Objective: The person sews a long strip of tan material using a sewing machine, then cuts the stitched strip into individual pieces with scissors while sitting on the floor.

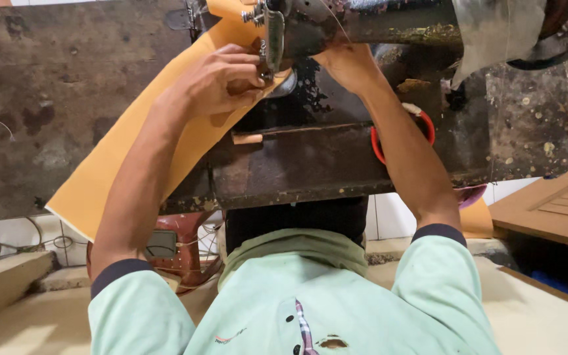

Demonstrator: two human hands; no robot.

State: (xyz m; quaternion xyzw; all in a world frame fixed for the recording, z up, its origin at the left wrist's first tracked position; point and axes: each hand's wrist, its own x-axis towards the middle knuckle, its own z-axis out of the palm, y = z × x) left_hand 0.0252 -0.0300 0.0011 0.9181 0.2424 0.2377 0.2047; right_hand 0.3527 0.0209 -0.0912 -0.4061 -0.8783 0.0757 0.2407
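Nearest the camera is the person's pale green shirt [297,309] with dark cuffs, filling the lower middle of the view. From it both forearms run up toward twelve o'clock.

Beyond the shirt lies the worn, dark, stained surface [54,98], its near edge crossing the middle of the view. A long strip of tan-orange sheet material [110,177] lies slanted on it, its near end hanging over the edge at about eight o'clock and its far end running up under the sewing machine [363,26] at twelve o'clock.

The left hand [221,82] rests on the sheet just at the nine o'clock side of the machine's needle area, fingers curled together and pressing on the material beside the metal foot; whether it pinches the sheet cannot be told. The right hand [350,66] is at the three o'clock side of the needle, mostly hidden under the machine's arm, so how its fingers stand cannot be told.

A red round container [379,144] sits behind the right forearm, at about three o'clock from the left hand. Farther right, at four o'clock, is a brown wooden panel [553,207].
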